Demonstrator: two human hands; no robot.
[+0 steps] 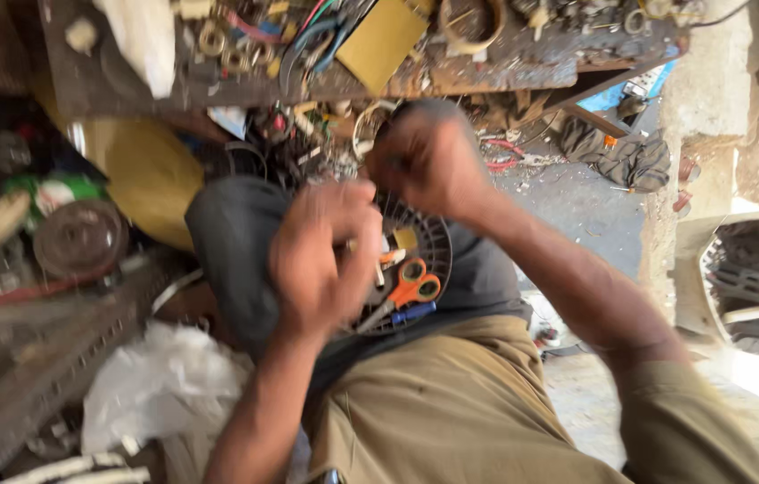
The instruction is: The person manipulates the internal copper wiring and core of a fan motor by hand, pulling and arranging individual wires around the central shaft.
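- Our left hand (pixel 321 260) hovers over the grille (pixel 429 242) on our lap, fingers curled; we cannot tell whether they grip anything.
- Orange scissors (pixel 411 289) lie unused in the grille.
- Our right hand (pixel 429 161) is fisted at its rim; work looks unfinished.

We see a dark, ribbed plastic grille (pixel 433 237), matt, and scissors (pixel 408 291) with glossy orange plastic handles. The trousers (pixel 451 412) are matt khaki cloth. The surface (pixel 487 67) is rough, worn wood. A white bag (pixel 160 381) looks like crinkled plastic.
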